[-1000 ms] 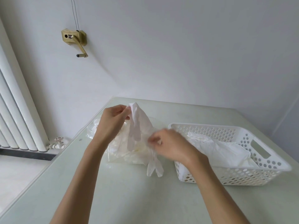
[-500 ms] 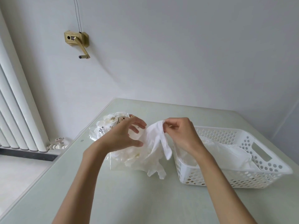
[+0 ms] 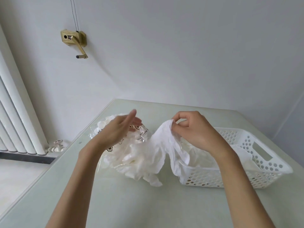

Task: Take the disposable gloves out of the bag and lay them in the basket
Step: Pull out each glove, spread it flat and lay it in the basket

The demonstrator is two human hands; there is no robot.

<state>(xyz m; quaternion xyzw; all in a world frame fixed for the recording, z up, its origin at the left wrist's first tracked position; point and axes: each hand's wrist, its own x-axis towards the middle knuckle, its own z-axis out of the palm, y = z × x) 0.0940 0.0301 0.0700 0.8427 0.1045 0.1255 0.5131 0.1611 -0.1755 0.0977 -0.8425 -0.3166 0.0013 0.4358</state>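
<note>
The white basket [image 3: 256, 163] sits on the bench [image 3: 115, 203] to my right, a plastic one with round perforations in its walls and a slot handle in the end wall. Inside it lie pale, crumpled gloves [image 3: 199, 155] in a loose heap. To the left of it, the clear bag [image 3: 115, 145] lies on the bench, thin crinkly film with small printed figures and lettering, and more white gloves [image 3: 131, 160] bulge out of its open side; a few flat glove fingers spill onto the bench just beside the basket's near corner.

My right hand [image 3: 195, 134] holds its grip closed on one thin white glove [image 3: 164, 140], thumb and forefinger pinching the cuff end above the gap between bag and basket. The glove hangs wrinkled and limp from that pinch, part of it draping over the basket's left rim and part trailing down toward the pile at the bag. My left hand [image 3: 120, 130] has its grip open, fingers straight and blurred, over the bag and holding nothing.

Half a second ago my left hand was curled against the glove beside my right; it has now let go and spread flat over the bag. My right hand has lifted a little and moved toward the basket with the glove.

On the wall behind hangs a brass-coloured crank [image 3: 74, 40], and white radiator tubes [image 3: 18, 122] stand at the left.
</note>
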